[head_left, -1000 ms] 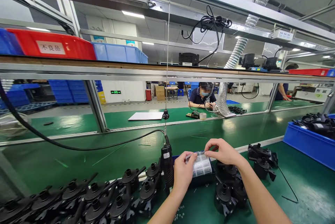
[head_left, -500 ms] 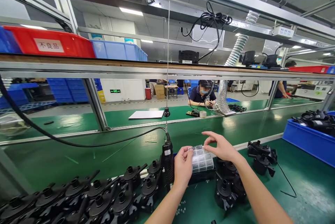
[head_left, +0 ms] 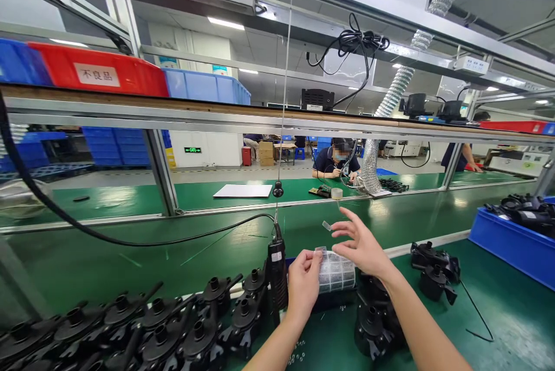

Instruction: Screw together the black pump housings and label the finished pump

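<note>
My left hand (head_left: pixel 303 281) grips the near edge of a curled sheet of small printed labels (head_left: pixel 336 271). Above the sheet, my right hand (head_left: pixel 358 244) is raised with fingers spread, and one small label (head_left: pixel 326 225) sticks to a fingertip. The sheet lies over a dark blue tray (head_left: pixel 329 300). Black plastic pump housings (head_left: pixel 377 319) sit under my right forearm. A hanging electric screwdriver (head_left: pixel 276 270) stands just left of my left hand.
Several black pump housings (head_left: pixel 165 325) crowd the green mat at lower left, two more (head_left: pixel 433 267) to the right. A blue bin (head_left: pixel 507 238) of black parts stands at far right. A person works across the green belt (head_left: pixel 217 232). Small screws (head_left: pixel 297 353) lie near my left wrist.
My right hand pinched a label at the sheet's top, peeled it off and lifted it upward. My left hand kept its hold on the sheet.
</note>
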`<state>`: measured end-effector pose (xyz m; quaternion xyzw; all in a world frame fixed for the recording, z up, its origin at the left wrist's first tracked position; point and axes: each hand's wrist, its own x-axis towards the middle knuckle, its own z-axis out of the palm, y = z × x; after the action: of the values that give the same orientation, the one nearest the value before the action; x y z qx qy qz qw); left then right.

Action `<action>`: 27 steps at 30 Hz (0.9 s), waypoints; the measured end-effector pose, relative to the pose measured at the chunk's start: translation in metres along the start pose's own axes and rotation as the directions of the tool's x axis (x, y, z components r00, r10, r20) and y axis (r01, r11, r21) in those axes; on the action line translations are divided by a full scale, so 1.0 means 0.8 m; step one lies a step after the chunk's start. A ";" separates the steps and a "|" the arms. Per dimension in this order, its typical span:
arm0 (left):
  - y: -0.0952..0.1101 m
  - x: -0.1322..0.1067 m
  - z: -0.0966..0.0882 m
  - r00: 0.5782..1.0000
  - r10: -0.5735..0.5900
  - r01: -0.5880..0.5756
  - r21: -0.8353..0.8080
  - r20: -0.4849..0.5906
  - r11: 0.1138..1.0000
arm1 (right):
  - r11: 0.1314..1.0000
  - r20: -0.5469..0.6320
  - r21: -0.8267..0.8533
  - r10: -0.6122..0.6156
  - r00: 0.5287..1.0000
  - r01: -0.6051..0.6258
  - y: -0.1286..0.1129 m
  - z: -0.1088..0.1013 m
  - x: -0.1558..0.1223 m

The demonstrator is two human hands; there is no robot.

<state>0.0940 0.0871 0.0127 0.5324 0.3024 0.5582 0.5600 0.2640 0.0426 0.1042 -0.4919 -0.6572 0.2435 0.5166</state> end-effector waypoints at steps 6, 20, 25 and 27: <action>-0.002 -0.003 0.005 0.998 0.030 -0.031 0.009 0.053 0.999 | 0.999 0.023 0.045 0.019 1.000 -0.020 0.001 0.016 -0.001; 0.001 -0.008 0.007 0.990 0.036 -0.036 0.000 0.134 0.999 | 0.998 0.027 0.052 0.022 0.999 -0.024 0.011 0.018 -0.001; -0.001 -0.012 0.006 0.981 0.017 -0.034 0.084 0.195 0.996 | 0.995 -0.039 0.098 0.026 0.999 -0.022 0.010 0.020 0.001; 0.000 -0.011 0.005 0.982 -0.004 -0.024 0.149 0.190 0.989 | 0.987 -0.044 0.159 0.026 0.999 -0.019 0.002 0.018 0.001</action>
<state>0.0960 0.0774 0.0117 0.6253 0.2862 0.4833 0.5417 0.2514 0.0468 0.0985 -0.4620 -0.6180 0.2895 0.5664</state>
